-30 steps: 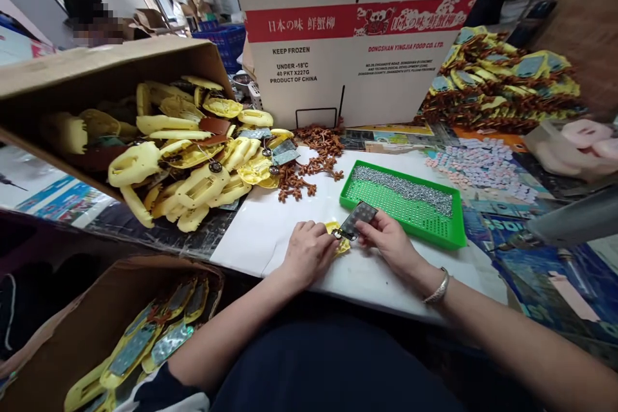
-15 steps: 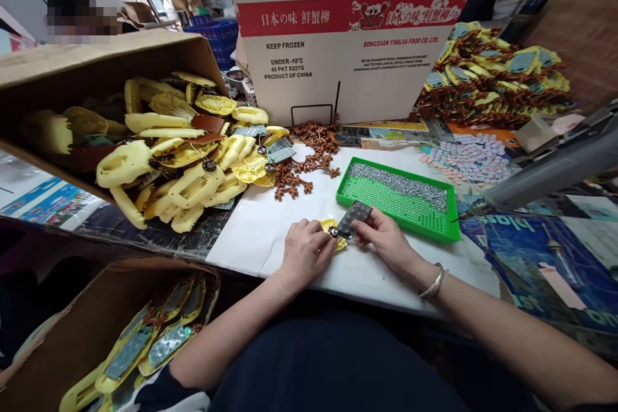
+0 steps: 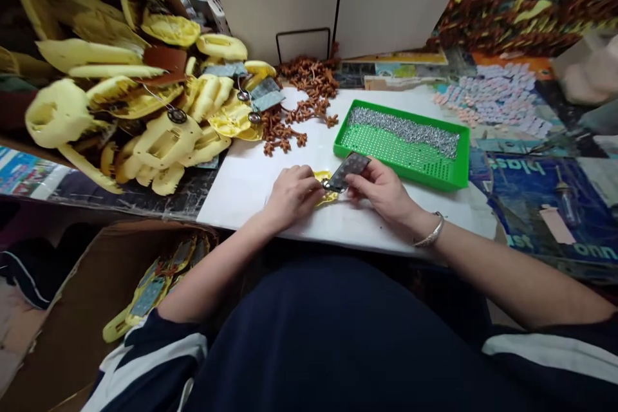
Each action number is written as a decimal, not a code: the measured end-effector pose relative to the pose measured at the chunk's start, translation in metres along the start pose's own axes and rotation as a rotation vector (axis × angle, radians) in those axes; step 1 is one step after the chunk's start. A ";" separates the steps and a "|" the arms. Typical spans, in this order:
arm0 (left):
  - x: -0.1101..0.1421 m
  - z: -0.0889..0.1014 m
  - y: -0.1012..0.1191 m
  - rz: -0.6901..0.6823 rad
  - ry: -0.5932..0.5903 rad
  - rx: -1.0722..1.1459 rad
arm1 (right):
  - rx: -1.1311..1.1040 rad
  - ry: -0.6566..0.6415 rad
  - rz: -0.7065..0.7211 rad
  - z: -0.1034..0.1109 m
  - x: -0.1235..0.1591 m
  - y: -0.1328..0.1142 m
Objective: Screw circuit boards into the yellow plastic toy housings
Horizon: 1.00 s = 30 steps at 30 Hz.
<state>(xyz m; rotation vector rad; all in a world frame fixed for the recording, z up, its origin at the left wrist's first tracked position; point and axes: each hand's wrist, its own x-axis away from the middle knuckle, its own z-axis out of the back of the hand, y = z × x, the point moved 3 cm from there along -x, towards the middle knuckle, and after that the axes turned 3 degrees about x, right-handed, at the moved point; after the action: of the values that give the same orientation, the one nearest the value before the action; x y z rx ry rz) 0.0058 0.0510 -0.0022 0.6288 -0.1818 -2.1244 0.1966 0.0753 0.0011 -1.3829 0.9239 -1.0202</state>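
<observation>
A small yellow plastic shell (image 3: 330, 197) lies on the white work surface, partly covered by my left hand (image 3: 295, 196). The fingers of that hand are curled closed on the shell's left side. Its fingertips are at a small round dark part (image 3: 326, 185), which looks like a speaker. My right hand (image 3: 383, 190) pinches a dark rectangular circuit board (image 3: 351, 168) between thumb and fingers, tilted above the shell. The board's lower left corner is close to the round part. Whether they touch is hidden by the fingers.
A green tray (image 3: 410, 176) of small metal screws (image 3: 405, 126) is behind my right hand. Brown plastic pieces (image 3: 309, 87) lie near the white carton (image 3: 309, 13). Yellow shells (image 3: 161, 141) spill from a box at left. Another box (image 3: 72, 309) below holds shells with boards.
The view has tilted down, so the table appears higher in the picture. Both hands keep nearly the same hold, with the circuit board still tilted over the shell.
</observation>
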 end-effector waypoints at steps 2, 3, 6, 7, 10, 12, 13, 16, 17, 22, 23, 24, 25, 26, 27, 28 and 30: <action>0.000 0.001 -0.002 0.022 -0.009 0.014 | 0.013 -0.013 0.035 -0.001 -0.002 0.001; 0.000 0.001 -0.002 0.034 -0.012 0.020 | 0.019 -0.012 0.045 -0.001 -0.002 0.001; 0.001 0.001 0.001 0.074 0.011 0.036 | 0.023 -0.011 0.052 0.000 -0.004 0.003; 0.001 0.001 0.002 0.089 0.020 0.039 | 0.021 -0.014 0.051 0.001 -0.005 0.004; 0.001 0.001 0.004 0.130 0.027 0.031 | 0.014 -0.019 0.036 0.001 -0.007 0.005; 0.000 0.001 0.006 0.149 0.010 0.019 | 0.011 -0.016 0.018 0.001 -0.007 0.004; -0.001 0.001 0.006 0.157 0.000 0.013 | 0.011 -0.014 0.009 0.001 -0.008 0.004; -0.002 0.002 0.007 0.180 -0.023 0.002 | 0.020 -0.003 -0.013 0.001 -0.008 0.003; -0.002 0.002 0.008 0.186 -0.027 0.002 | 0.023 0.006 -0.016 0.000 -0.007 0.002; -0.001 0.000 0.009 0.191 0.009 -0.008 | 0.048 0.034 -0.019 0.000 -0.007 0.002; 0.000 -0.001 0.009 0.184 0.019 -0.019 | 0.055 0.030 -0.017 0.000 -0.008 0.002; 0.000 -0.002 0.010 0.176 0.027 -0.032 | 0.061 0.023 -0.012 0.001 -0.008 0.002; 0.001 -0.002 0.010 0.167 0.032 -0.045 | 0.064 0.011 -0.005 0.001 -0.008 0.001; 0.002 -0.003 0.011 0.156 0.034 -0.059 | 0.062 -0.006 0.005 0.001 -0.009 0.001; 0.002 -0.003 0.011 0.146 0.033 -0.072 | 0.055 -0.028 0.015 0.001 -0.010 0.000; 0.003 -0.003 0.011 0.134 0.031 -0.086 | 0.046 -0.052 0.023 0.002 -0.010 -0.001; 0.005 -0.003 0.011 0.097 0.024 -0.106 | 0.037 -0.099 0.021 0.003 -0.012 -0.002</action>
<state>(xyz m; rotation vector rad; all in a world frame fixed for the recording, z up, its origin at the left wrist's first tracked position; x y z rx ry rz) 0.0133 0.0407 -0.0026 0.5719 -0.0839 -2.0175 0.1952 0.0875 0.0024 -1.3779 0.8409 -0.9398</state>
